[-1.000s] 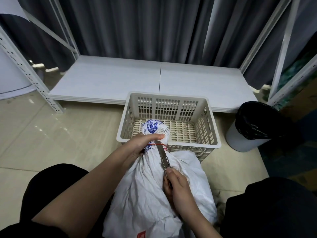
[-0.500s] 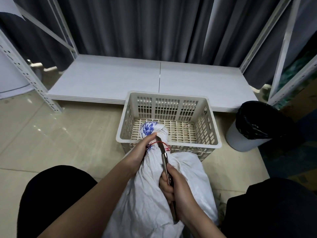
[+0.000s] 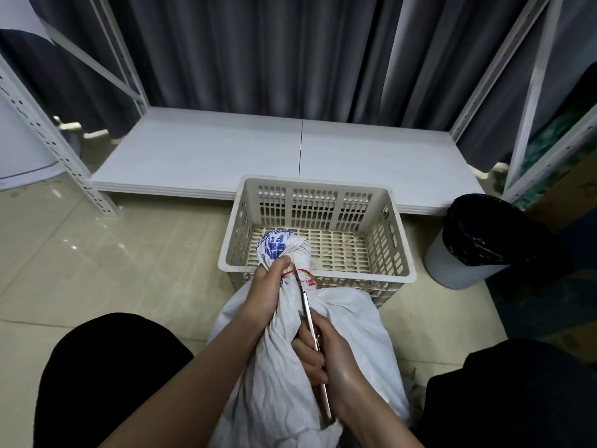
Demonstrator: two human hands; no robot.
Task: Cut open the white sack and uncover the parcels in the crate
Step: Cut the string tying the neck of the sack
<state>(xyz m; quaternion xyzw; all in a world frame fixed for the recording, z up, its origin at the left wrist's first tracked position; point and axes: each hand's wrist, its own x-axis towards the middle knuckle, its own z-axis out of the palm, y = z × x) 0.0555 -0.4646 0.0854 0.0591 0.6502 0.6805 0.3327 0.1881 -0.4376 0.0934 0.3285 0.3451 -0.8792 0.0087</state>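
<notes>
Head view: a crumpled white woven-plastic sack (image 3: 281,367) with blue print on its bunched top is seen standing on the floor between the knees, its neck leaning over the near rim of the beige perforated plastic crate (image 3: 318,279). The neck is bound by a thin red string (image 3: 298,272). The cloth is judged soft, thin and rather slippery, so it is best taken at the gathered neck just below the tie, where the folds give purchase; the bulging body is probably fairly heavy with contents that cannot be seen. The neck is gripped there by the left hand (image 3: 266,291). A slim metal-handled knife (image 3: 311,331) is held in the right hand (image 3: 326,357), fingers wrapped round the handle, its tip at the string. Right of the crate a white bin with a black liner (image 3: 478,240) is placed.
</notes>
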